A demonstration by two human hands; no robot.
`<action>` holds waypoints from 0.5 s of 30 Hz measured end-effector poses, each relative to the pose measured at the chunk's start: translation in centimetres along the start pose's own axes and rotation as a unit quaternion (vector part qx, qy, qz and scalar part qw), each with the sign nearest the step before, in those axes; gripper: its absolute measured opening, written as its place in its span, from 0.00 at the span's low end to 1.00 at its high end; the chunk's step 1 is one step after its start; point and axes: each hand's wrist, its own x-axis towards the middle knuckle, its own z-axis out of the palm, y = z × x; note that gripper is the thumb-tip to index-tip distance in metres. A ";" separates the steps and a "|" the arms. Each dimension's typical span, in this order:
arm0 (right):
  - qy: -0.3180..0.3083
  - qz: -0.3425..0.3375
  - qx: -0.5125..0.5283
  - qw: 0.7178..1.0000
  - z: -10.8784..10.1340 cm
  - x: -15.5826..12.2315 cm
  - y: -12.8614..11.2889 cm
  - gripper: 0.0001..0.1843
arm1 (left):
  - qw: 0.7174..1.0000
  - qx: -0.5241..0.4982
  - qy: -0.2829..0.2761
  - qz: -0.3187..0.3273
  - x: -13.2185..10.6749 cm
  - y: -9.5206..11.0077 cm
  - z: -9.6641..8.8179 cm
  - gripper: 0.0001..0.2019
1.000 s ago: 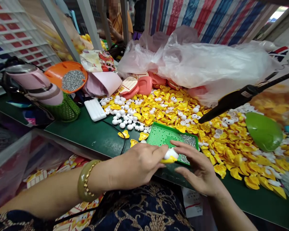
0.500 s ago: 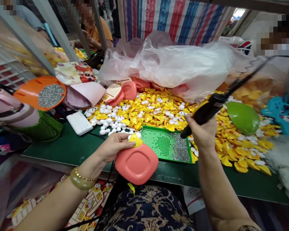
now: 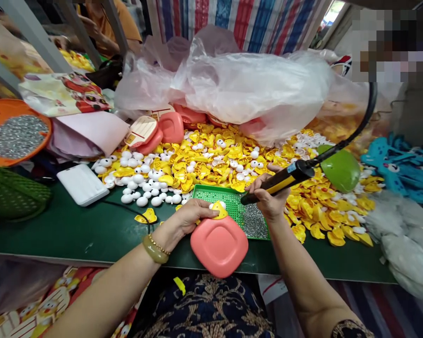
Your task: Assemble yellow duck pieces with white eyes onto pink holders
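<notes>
My left hand [image 3: 190, 217] is closed, thumb and fingers pinching the top of a coral-red plastic piece [image 3: 219, 249], rounded and diamond-shaped. A yellow beak part [image 3: 219, 211] with white eyes sits at its upper end, under my thumb. My right hand [image 3: 272, 203] is wrapped round a black and yellow electric screwdriver [image 3: 285, 180], its nose pointing left and slightly down above the green perforated tray [image 3: 206, 196]. Small silver screws [image 3: 255, 224] are heaped in the tray's right part. Whether a screw sits on the driver's tip cannot be made out.
Yellow beak parts [image 3: 183, 164] and white eye pieces [image 3: 137, 180] are piled behind the tray. A white box [image 3: 82, 184] and an orange bowl [image 3: 44, 123] of screws lie left. Plastic sheeting [image 3: 246, 89] covers the back; a green bowl [image 3: 341, 171] stands right. The screwdriver's cable [image 3: 364, 122] curves upward.
The screwdriver has swung left and lies flatter, its nose moving off the screws' right end. My left hand has brought the coral-red piece rightward, nearer the tray. The view has shifted right.
</notes>
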 end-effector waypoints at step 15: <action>0.002 -0.019 0.029 0.999 -0.4 0.2 3.5 0.35 | 1.000 -0.004 -0.008 -0.030 1.9 -1.4 -0.6 0.14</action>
